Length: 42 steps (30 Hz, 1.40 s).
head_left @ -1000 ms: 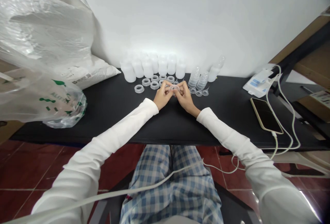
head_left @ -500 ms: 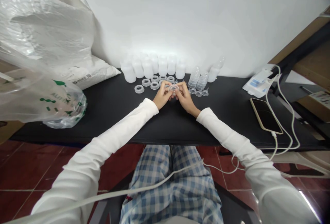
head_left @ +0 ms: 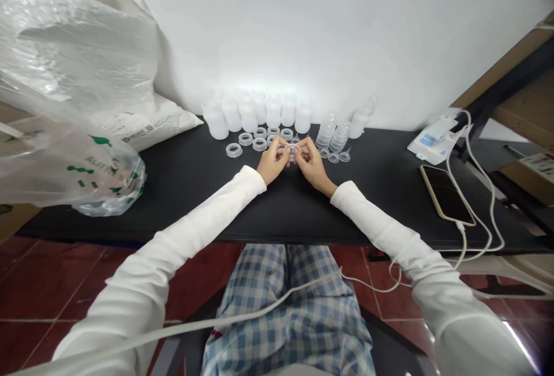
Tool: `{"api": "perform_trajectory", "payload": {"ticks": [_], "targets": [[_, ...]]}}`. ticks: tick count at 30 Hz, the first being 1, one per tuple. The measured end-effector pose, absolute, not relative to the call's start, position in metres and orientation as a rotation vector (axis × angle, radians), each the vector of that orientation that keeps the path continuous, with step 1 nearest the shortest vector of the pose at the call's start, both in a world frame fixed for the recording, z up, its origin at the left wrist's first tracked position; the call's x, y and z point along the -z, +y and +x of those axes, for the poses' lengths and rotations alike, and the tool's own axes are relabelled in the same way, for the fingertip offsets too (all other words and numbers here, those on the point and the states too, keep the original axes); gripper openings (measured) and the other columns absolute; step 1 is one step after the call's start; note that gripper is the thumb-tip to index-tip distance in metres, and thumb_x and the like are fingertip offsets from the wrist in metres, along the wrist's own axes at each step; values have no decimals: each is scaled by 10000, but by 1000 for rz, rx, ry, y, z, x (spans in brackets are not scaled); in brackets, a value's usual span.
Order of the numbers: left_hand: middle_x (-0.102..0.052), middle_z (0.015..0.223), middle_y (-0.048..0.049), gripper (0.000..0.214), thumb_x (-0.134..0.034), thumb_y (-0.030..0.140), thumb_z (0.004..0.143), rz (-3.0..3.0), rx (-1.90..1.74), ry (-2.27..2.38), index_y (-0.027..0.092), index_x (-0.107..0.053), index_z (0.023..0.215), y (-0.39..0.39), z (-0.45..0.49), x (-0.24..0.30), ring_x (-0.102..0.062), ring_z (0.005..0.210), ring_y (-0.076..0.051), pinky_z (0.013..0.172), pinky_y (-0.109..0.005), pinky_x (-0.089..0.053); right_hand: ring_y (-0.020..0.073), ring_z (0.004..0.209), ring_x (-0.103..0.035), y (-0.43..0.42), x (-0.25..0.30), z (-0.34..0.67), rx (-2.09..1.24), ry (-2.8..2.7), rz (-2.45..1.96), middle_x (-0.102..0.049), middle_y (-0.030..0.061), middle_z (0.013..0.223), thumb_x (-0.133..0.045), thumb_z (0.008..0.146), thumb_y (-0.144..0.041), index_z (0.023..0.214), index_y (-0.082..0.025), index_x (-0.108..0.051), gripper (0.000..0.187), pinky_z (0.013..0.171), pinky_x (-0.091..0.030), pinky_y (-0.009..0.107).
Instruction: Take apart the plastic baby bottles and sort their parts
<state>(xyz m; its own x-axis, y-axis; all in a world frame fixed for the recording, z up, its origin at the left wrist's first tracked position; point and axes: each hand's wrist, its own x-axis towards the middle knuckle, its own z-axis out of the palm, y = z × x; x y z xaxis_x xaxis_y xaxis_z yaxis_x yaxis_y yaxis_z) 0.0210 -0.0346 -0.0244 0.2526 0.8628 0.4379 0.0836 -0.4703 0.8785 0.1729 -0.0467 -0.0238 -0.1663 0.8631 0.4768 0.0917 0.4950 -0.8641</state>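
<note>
While the left hand [head_left: 272, 161] and right hand [head_left: 312, 167] hold a clear ring [head_left: 292, 151]
Fingers [head_left: 303, 146] close on it over the counter [head_left: 186, 191], near bottles [head_left: 216, 123]

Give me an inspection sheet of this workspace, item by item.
Surface: matte black tabletop, in use.
Job's things: clear plastic ring in the hands; other clear plastic rings lying flat; frosted white plastic bottles upright in a row.
Clutter: crumpled clear plastic bag with green print at the far left.
Grippers: left hand and right hand, fingers of both on the ring.
Cables: white cable looped beside a gold-edged smartphone.
Surroundings: white wall behind; dark red tiled floor below.
</note>
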Motion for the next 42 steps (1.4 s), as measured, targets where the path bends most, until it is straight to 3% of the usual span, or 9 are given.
{"api": "perform_trajectory", "payload": {"ticks": [8,20,30,42], "targets": [[-566,586,69,393,-608,596,901,1805,-1237,848,231,-464,932,-33,17,20,-562,498,-98,512,-244,-415,156,654,-621,-48,23,172,-921,-1580,-880,-615,-25,723,-579,894,-699,893,-271,-420,457,640,-526,335],[-572,552,65,349,-653,542,887,1806,-1264,897,232,-492,898,-38,18,17,-533,468,-110,506,-260,-392,149,575,-515,-53,17,172,-792,-1621,-911,-550,-35,648,-573,904,-687,844,-273,-437,440,558,-434,328],[-622,638,42,423,-596,623,897,1694,-1210,834,232,-449,963,-32,19,26,-601,548,-125,558,-263,-457,163,656,-619,-50,21,171,-949,-1578,-846,-600,-33,710,-597,891,-680,923,-273,-430,441,621,-506,336],[-563,609,54,379,-567,605,929,1862,-1241,936,238,-476,921,-38,18,18,-555,557,-134,628,-292,-422,157,593,-573,-42,28,173,-930,-1554,-854,-589,-32,678,-652,842,-696,826,-278,-421,478,595,-522,352]]}}
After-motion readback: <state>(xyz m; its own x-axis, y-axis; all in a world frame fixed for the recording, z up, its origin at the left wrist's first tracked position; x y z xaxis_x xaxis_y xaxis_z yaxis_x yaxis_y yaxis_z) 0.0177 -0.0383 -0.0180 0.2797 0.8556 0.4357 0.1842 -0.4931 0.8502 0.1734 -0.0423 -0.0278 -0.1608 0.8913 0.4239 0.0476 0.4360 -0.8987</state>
